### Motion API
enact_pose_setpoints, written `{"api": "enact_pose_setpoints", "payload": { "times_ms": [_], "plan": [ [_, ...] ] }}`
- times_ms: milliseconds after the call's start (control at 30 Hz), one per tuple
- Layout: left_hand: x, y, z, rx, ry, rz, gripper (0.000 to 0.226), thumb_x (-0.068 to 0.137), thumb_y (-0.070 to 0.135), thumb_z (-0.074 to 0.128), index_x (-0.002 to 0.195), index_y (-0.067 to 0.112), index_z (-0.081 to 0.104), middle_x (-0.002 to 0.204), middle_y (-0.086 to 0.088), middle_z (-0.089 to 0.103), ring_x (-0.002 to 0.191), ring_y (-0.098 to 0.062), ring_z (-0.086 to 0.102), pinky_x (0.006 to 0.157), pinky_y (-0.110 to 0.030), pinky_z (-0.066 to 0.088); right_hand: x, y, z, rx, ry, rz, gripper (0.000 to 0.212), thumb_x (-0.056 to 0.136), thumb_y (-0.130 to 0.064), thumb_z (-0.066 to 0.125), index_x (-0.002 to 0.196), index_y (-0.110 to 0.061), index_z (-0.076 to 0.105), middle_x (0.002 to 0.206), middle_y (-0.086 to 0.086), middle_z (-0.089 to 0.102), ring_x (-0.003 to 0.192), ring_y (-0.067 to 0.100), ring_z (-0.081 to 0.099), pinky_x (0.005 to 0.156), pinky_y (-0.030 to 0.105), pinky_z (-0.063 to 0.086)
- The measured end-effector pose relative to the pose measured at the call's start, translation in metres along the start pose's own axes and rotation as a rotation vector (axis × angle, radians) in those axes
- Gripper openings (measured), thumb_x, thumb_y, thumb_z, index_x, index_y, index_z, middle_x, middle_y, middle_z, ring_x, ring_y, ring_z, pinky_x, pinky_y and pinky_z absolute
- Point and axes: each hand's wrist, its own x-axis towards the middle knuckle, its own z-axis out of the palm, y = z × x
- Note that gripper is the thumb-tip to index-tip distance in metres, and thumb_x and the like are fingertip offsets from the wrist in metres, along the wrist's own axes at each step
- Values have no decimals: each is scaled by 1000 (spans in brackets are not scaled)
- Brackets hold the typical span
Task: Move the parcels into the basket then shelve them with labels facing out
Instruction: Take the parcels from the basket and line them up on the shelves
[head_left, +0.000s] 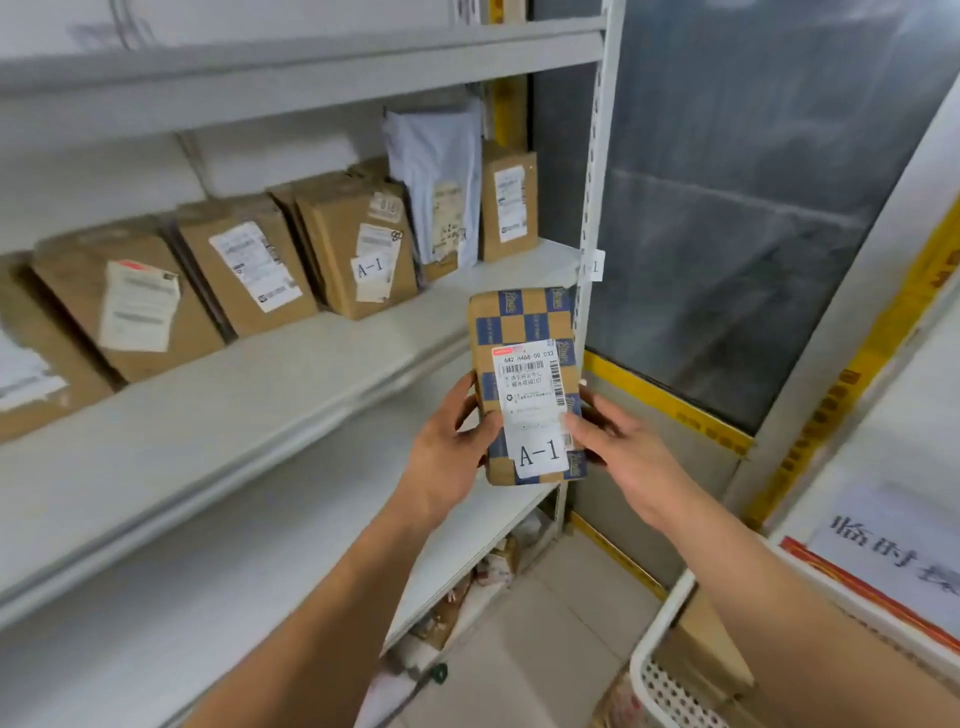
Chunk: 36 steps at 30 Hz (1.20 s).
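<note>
Evidently checkered parcel (527, 384) gripped at side edges by left hand (447, 457) and right hand (618, 452); judged light, stiff, label outward.

Your hands, left (451, 457) and right (621, 451), flank blue-checked brown cardboard parcel (529, 387), upright before grey metal shelf (291, 364). Behind on shelf: row of brown cardboard boxes (244, 265). White perforated plastic basket (670, 675) lower right, below your right arm.
</note>
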Motion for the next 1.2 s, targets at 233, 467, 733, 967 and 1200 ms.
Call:
{"api": "enact_pose_setpoints", "payload": {
  "times_ms": [233,467,733,967,1200],
  "plan": [
    [0,32,-92,57,164,148,56,108,18,59,154,46,46,145,14,64,126,-14,68,99,-47,60,31,-53,84,-74,-145,-139,44,101,-34,69,142,-45,60,120,-24,75,110,-3,71,93,25,58],
    [-2,52,-156,38,351,190,59,107,17,61,153,49,45,149,14,60,125,-17,69,97,-51,62,74,-86,155,-133,-359,-277,47,105,-32,64,149,-43,54,128,-22,72,119,-1,68,98,25,56],
    [33,53,-195,135,556,140,59,105,17,63,150,52,47,140,27,62,117,-15,72,94,-54,62,156,-86,213,-173,-449,-346,50,103,-25,69,149,-39,55,131,-16,70,121,6,67,110,37,53],
    [81,48,-216,163,637,143,48,101,14,60,140,42,57,135,11,66,125,-24,65,92,-58,62,233,-81,252,-263,-489,-392,43,102,-29,69,143,-36,59,129,-13,72,120,10,66,110,44,52],
    [110,24,-240,108,652,100,55,103,-1,55,143,37,57,129,10,70,119,-17,69,88,-38,64,278,-52,289,-316,-442,-356,64,101,-39,67,159,-34,42,151,-4,60,139,16,56,115,46,48]
  ]
}}
